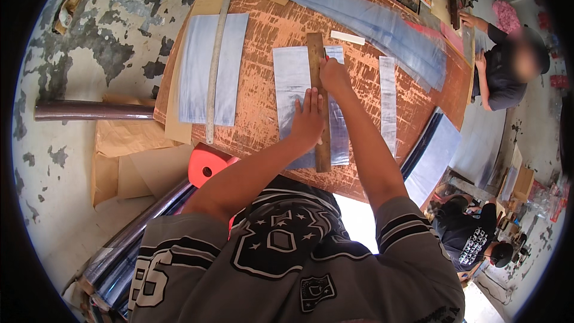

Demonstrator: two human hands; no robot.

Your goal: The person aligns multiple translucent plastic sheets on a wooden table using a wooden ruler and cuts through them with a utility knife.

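Head view, one worktable (258,93), scuffed brown, its near edge bowed by the lens and close to the wearer's waist. Item: wooden straightedge (315,63), lying lengthwise over a bluish-grey sheet (290,75), its near end just short of that table edge. Bands of tabletop show on both sides: leftward to a second sheet (197,72) under a long pale ruler (220,63), rightward to a narrow strip (388,101). Long film (359,11) runs along the far side; a white piece (348,37) sits near the straightedge's far end.

Obscured: whether the sheet is whole beneath the straightedge, I cannot tell. A slim tool (326,57) shows only a dark and reddish bit above the fist; I cannot make out its tip.

Hands: left hand (309,118), palm down, fingers extended and spread, pressing straightedge and sheet, gripping neither. Right hand (335,76), curled closed around the slim tool at the straightedge's right edge, forearm reaching up from lower right.
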